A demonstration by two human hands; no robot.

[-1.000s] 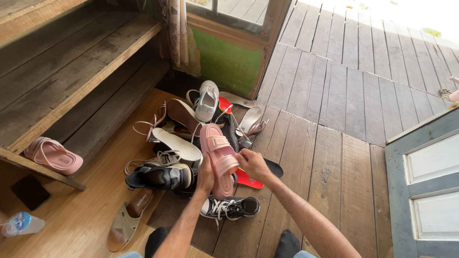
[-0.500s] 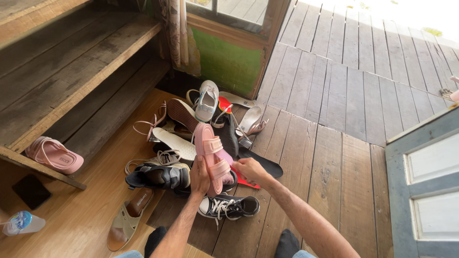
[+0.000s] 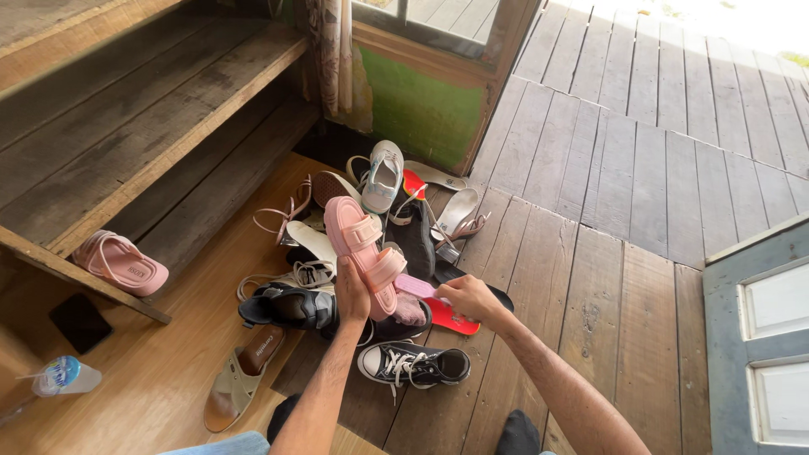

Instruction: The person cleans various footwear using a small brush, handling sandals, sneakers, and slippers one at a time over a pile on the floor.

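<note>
Closest in, the left hand wraps its fingers around the heel of a chunky pink sandal, lifting it above the shoe pile. It looks light, foamy and stiff-soled. The right hand pinches a thin pink insole beside it.

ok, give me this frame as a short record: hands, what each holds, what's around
left hand: grips a pink slide sandal, lifted above the pile
right hand: low over the pile, fingers on a thin pink strip; firm grip or not cannot be told
pile: mixed shoes on the wooden floor, including a black lace-up sneaker and a red insole
shelf: a second pink slide sandal
floor, left: plastic water bottle, beige sandal
</note>
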